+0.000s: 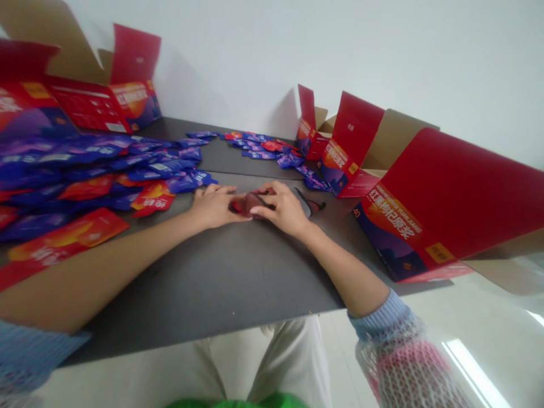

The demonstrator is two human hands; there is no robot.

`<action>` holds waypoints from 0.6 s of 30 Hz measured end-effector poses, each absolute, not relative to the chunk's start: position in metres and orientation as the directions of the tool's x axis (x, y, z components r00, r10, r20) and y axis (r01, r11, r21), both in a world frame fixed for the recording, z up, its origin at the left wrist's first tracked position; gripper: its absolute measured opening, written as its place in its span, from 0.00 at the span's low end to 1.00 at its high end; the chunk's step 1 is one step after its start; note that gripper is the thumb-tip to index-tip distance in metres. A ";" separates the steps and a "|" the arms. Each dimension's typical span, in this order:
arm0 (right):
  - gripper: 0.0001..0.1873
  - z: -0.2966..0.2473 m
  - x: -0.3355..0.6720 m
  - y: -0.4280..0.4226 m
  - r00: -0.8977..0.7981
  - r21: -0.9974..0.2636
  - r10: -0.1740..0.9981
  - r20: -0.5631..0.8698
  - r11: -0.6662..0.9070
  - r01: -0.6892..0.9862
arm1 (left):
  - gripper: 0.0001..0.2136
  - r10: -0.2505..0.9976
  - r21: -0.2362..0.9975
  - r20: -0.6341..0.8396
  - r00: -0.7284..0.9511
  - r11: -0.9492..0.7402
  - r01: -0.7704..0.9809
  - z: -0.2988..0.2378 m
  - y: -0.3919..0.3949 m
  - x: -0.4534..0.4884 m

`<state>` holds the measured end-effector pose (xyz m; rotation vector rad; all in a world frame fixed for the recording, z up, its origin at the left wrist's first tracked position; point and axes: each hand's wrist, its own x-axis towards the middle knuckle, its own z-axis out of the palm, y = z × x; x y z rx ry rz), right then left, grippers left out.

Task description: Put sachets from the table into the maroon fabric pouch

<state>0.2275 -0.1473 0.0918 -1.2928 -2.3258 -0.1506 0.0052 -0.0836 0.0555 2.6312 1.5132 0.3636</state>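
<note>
Packets (91, 187) on tabletop (238, 277), before left boxes (87, 106)

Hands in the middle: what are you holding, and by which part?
A blurred dark-red object: right hand gripping its right side, left hand touching its left end.

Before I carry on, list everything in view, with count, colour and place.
Left cartons: at least two, red and purple, back left
Right cartons: three, red and purple, flaps up, right
Blue sachets: many, blue-purple, left heap and back row
Red sachets: several, red-orange, among the blue
Dark red object: one, blurred, between the hands
Grey object: one, unclear, beside the right wrist
Table: one, dark grey, centre
Wall: one, white, behind
Trousers: one pair, pale, below table
Sleeves: two, blue-cuffed, lower corners
Left hand: one, bare, centre
Right hand: one, bare, right of it
</note>
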 end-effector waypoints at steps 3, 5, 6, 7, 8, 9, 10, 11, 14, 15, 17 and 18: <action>0.34 0.081 0.215 -0.148 -0.560 -0.040 0.748 0.356 0.611 0.791 | 0.34 0.855 0.165 0.155 0.496 -0.517 0.840 0.056 -0.082 0.004; 0.36 0.079 0.215 -0.142 -0.549 0.000 0.772 0.321 0.580 0.815 | 0.35 0.857 0.165 0.156 0.492 -0.513 0.842 0.055 -0.083 0.004; 0.35 0.079 0.217 -0.138 -0.525 0.013 0.790 0.316 0.550 0.835 | 0.35 0.859 0.173 0.161 0.485 -0.509 0.843 0.055 -0.084 0.005; 0.35 0.079 0.220 -0.134 -0.492 0.024 0.811 0.317 0.512 0.859 | 0.36 0.862 0.186 0.169 0.478 -0.504 0.844 0.055 -0.084 0.005; 0.34 0.080 0.223 -0.130 -0.449 0.031 0.833 0.323 0.465 0.885 | 0.37 0.862 0.199 0.179 0.474 -0.503 0.841 0.054 -0.085 0.005; 0.33 0.080 0.227 -0.126 -0.396 0.037 0.857 0.329 0.408 0.912 | 0.38 0.860 0.210 0.188 0.474 -0.506 0.836 0.054 -0.085 0.006; 0.32 0.081 0.230 -0.123 -0.339 0.041 0.880 0.333 0.346 0.937 | 0.38 0.856 0.218 0.196 0.478 -0.513 0.830 0.054 -0.086 0.006; 0.31 0.081 0.234 -0.120 -0.281 0.046 0.900 0.333 0.282 0.958 | 0.39 0.851 0.221 0.199 0.486 -0.523 0.823 0.053 -0.085 0.005; 0.28 0.081 0.244 -0.117 -0.143 0.062 0.928 0.344 0.129 0.990 | 0.40 0.834 0.206 0.181 0.520 -0.550 0.809 0.053 -0.083 0.003; 0.27 0.081 0.248 -0.117 -0.117 0.066 0.928 0.353 0.100 0.993 | 0.40 0.826 0.200 0.172 0.536 -0.562 0.803 0.052 -0.083 0.003; 0.26 0.083 0.255 -0.119 -0.090 0.058 0.922 0.376 0.074 0.996 | 0.37 0.796 0.192 0.154 0.585 -0.605 0.773 0.051 -0.081 0.001; 0.26 0.085 0.258 -0.121 -0.084 0.044 0.918 0.388 0.072 0.996 | 0.35 0.779 0.192 0.146 0.610 -0.627 0.755 0.051 -0.080 0.000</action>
